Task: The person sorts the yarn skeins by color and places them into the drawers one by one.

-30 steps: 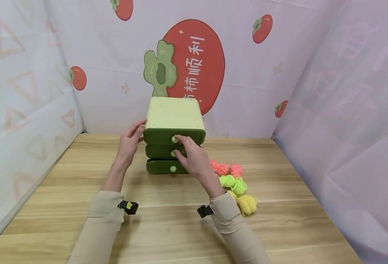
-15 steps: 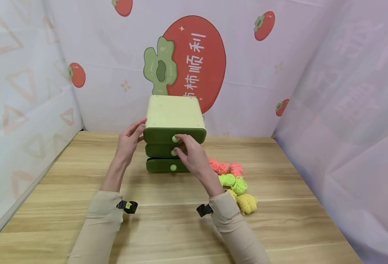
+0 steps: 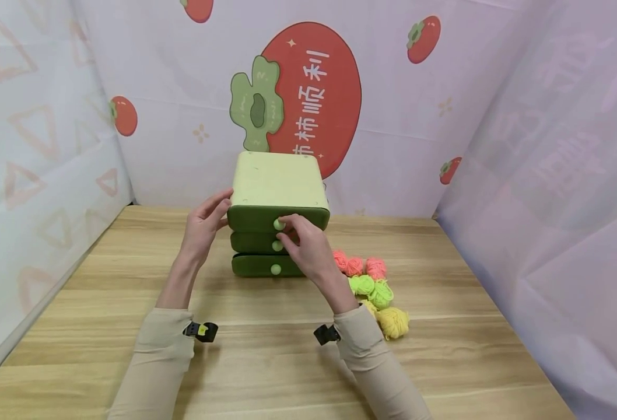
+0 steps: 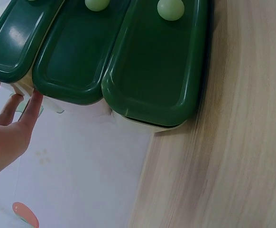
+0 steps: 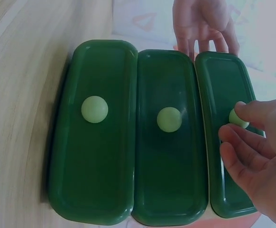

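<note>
A small chest of drawers with a cream top and dark green fronts stands on the table. My right hand pinches the pale green knob of the top drawer, thumb on one side and fingers on the other. The top drawer looks flush with the body. My left hand touches the chest's left side with extended fingers, steadying contact near the upper drawers. Below are the middle drawer and bottom drawer, each with a round knob; a thin dark gap shows above the bottom drawer.
Balls of yarn lie right of the chest: pink yarn, bright green yarn and yellow yarn. My right forearm partly hides them. A tomato-printed cloth hangs behind the wooden table.
The head view has tipped slightly. The chest's front appears a touch nearer to me than half a second ago. Both hands keep their places on it.
</note>
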Tool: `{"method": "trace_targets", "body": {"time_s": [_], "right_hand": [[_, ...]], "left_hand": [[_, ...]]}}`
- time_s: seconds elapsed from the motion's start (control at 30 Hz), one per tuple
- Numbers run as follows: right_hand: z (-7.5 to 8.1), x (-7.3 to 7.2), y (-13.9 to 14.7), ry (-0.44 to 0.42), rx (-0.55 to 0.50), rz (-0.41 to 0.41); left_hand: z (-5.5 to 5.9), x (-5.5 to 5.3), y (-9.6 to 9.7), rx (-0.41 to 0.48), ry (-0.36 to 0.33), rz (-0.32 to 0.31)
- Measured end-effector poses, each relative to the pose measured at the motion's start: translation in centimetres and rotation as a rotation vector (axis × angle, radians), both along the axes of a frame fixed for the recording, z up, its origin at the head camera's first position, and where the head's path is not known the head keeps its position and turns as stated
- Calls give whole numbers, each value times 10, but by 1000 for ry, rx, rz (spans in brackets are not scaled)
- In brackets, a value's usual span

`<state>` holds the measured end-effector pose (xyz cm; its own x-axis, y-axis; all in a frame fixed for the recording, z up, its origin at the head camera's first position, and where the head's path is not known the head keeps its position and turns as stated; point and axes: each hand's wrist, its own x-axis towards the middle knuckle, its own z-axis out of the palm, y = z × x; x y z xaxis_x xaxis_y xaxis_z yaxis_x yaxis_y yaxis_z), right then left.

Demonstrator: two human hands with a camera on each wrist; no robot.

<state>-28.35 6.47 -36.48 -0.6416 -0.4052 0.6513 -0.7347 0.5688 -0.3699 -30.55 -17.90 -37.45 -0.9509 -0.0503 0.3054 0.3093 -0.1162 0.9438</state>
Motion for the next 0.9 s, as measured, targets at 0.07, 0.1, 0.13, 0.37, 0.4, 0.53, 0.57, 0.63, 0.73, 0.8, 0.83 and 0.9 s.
{"method": "trace_targets", "body": {"time_s": [0.07, 0.1, 0.13, 0.37, 0.4, 0.53, 0.57, 0.63, 0.73, 0.8, 0.83, 0.9], "right_hand": [[1, 0, 0, 16, -5, -8], [1, -1, 0, 24, -8, -14], [1, -1, -1, 31, -12, -18], [-2, -3, -5, 57, -35, -36], [-3, -3, -6, 61, -36, -38], [-4, -4, -7, 74, -35, -58], [-4, -4, -8, 75, -37, -63], [-5, -4, -8, 77, -38, -75], [-8, -5, -8, 82, -39, -86], [-10, -6, -7, 93, -42, -95], [-11, -6, -7, 98, -45, -97], [-13, -7, -6, 105, -51, -101]], "left_hand": [[0, 0, 1, 11, 5, -7], [0, 0, 1, 16, 9, -10], [-1, -1, 2, 16, 12, -12], [-6, 1, 3, 60, -10, 9], [-7, 1, 3, 69, -16, 13], [-9, 2, 4, 79, -22, 15], [-9, 2, 4, 79, -21, 16], [-9, 2, 5, 79, -20, 12], [-8, 2, 7, 71, -17, 16], [-7, 2, 8, 65, -16, 15], [-7, 2, 9, 66, -19, 18], [-7, 1, 9, 68, -22, 21]]}}
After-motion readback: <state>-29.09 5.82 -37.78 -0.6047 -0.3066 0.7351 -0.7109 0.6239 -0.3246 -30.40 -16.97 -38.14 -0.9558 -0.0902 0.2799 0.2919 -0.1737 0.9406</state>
